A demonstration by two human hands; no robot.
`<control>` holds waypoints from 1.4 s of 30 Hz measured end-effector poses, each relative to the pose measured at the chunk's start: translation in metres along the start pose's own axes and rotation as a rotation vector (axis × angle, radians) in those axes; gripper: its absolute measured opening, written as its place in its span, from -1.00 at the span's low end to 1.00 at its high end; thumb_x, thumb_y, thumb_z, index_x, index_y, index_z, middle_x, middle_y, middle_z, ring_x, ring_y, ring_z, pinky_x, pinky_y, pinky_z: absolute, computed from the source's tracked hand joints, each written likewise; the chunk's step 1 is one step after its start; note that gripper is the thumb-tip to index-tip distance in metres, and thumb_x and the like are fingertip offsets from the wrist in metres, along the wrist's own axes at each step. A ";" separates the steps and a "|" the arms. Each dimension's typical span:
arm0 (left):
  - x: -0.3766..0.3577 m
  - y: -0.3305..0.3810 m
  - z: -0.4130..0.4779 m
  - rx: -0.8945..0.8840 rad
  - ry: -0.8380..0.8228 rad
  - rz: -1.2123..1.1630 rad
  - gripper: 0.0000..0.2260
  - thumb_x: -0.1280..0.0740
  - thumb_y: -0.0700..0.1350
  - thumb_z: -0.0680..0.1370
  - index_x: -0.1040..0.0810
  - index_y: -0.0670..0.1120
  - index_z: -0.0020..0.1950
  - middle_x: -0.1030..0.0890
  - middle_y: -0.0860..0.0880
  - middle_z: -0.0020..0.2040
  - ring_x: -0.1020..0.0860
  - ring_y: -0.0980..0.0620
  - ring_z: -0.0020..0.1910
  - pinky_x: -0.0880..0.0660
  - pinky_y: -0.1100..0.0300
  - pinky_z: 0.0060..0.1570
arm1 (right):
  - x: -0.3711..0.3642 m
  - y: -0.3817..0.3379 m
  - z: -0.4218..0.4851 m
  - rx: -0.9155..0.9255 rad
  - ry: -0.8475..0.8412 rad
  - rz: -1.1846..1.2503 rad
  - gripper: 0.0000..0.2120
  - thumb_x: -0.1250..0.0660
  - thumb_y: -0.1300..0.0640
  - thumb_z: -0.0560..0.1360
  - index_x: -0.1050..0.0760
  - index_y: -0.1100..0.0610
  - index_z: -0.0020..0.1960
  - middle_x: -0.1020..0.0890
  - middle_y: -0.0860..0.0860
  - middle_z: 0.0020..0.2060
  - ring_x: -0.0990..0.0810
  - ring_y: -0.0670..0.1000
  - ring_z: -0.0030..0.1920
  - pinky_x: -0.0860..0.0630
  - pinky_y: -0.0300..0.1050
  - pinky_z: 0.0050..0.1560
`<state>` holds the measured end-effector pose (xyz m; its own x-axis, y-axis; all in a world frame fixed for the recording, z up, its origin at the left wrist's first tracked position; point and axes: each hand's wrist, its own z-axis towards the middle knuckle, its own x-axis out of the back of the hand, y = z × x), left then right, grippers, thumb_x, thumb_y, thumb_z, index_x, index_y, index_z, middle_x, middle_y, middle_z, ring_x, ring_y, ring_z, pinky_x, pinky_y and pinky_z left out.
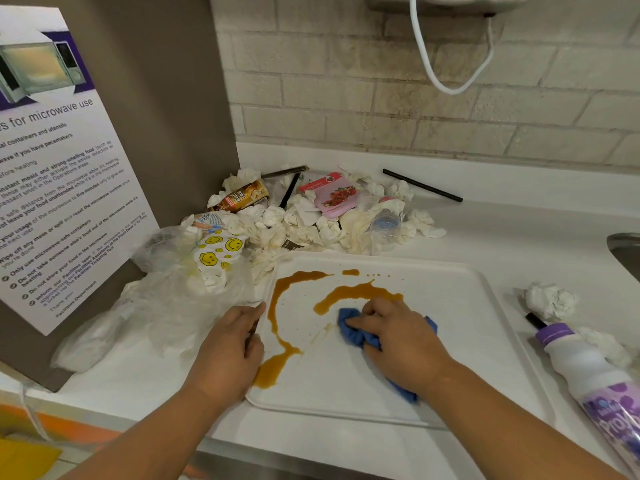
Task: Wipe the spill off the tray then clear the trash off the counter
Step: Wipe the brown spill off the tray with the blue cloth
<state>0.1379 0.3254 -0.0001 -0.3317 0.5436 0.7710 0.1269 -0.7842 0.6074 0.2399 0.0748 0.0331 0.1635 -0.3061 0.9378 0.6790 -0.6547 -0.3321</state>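
Observation:
A white tray (450,306) lies on the counter with a brown sauce spill (280,306) curling across its left half. My right hand (398,330) presses a bunched blue cloth (356,332) onto the tray, just below the spill's right streak. My left hand (232,348) grips the tray's left rim, thumb over the edge. Behind the tray sits a heap of trash (311,216): crumpled tissues, snack wrappers, a pink packet, a clear plastic cup. A clear plastic bag (166,299) lies to the left.
A black straw (422,185) lies near the back wall. A crumpled tissue (550,301) and a tipped purple-capped bottle (588,368) are right of the tray. A sink edge (623,247) shows at far right. A microwave notice (52,168) leans on the left.

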 end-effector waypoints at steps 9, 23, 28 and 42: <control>0.001 0.000 0.000 -0.008 -0.007 -0.001 -0.55 -0.21 -0.23 0.54 -0.37 -0.01 0.43 -0.46 0.05 0.17 -0.44 0.06 0.12 -0.37 0.24 0.16 | 0.007 0.007 0.014 -0.123 -0.069 -0.107 -0.69 -0.20 0.07 0.54 -0.48 -0.11 0.25 -0.42 -0.08 0.15 -0.39 -0.01 0.15 -0.26 -0.20 -0.01; 0.001 0.000 0.000 -0.006 -0.003 0.015 -0.55 -0.24 -0.27 0.51 -0.42 -0.04 0.40 -0.47 0.05 0.17 -0.48 0.01 0.14 -0.38 0.21 0.16 | 0.003 0.005 0.014 0.055 -0.126 0.023 -0.65 -0.20 0.13 0.54 -0.50 -0.11 0.28 -0.42 -0.07 0.15 -0.33 -0.06 0.15 -0.24 -0.19 0.16; 0.004 0.005 -0.001 0.001 -0.016 0.017 -0.57 -0.18 -0.18 0.52 -0.41 -0.03 0.40 -0.47 0.08 0.16 -0.48 0.03 0.12 -0.40 0.19 0.17 | 0.016 0.037 -0.016 0.103 -0.106 0.076 -0.70 -0.32 0.10 0.43 -0.60 -0.15 0.12 -0.51 -0.16 0.00 -0.45 -0.09 0.00 -0.45 -0.12 0.03; 0.001 0.023 0.064 0.056 0.001 0.042 -0.64 -0.17 -0.27 0.55 -0.44 -0.09 0.34 -0.49 -0.07 0.16 -0.48 -0.04 0.16 -0.39 0.18 0.17 | 0.018 0.063 -0.023 -0.198 0.081 0.034 -0.70 -0.36 0.14 0.41 -0.59 -0.21 0.03 -0.47 -0.25 -0.09 -0.44 -0.13 -0.09 -0.46 -0.19 -0.04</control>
<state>0.2007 0.3272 0.0264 -0.3256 0.5103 0.7960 0.1925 -0.7884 0.5842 0.2688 0.0127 0.0265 0.1207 -0.3792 0.9174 0.5192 -0.7636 -0.3839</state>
